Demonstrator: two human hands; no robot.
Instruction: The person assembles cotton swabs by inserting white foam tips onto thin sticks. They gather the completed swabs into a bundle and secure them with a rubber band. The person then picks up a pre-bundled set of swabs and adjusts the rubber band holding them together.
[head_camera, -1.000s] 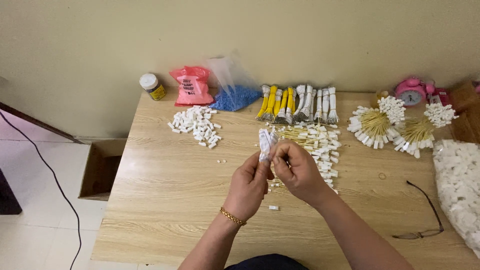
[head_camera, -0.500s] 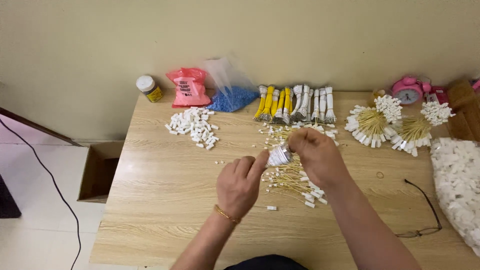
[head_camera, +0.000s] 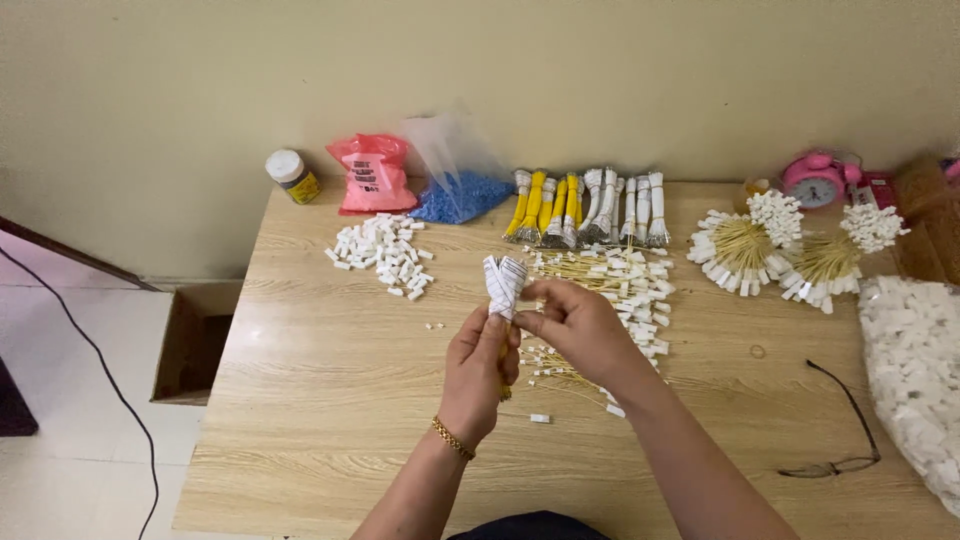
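Left hand: the left hand (head_camera: 478, 372) is raised over the middle of the table (head_camera: 330, 400), its fingers wrapped tightly around the yellow stems of a bundle of wires (head_camera: 504, 285).
Right hand: the right hand (head_camera: 578, 328) sits just beside the left, its fingers pinched together on the bundle just below its white-tipped head.
Bundle of wires: held upright between both hands, above the table and not touching it; the white connector ends fan out at the top.
Loose wires: a heap of loose yellow wires (head_camera: 600, 275) with white ends lies on the table right behind and under the hands.
White pieces: a pile of small white connectors (head_camera: 385, 258) lies to the left, well apart from the hands.
Back row: finished bundles (head_camera: 585, 208) in yellow and white lie side by side near the wall.
Right side: eyeglasses (head_camera: 835, 420) rest near the table edge.
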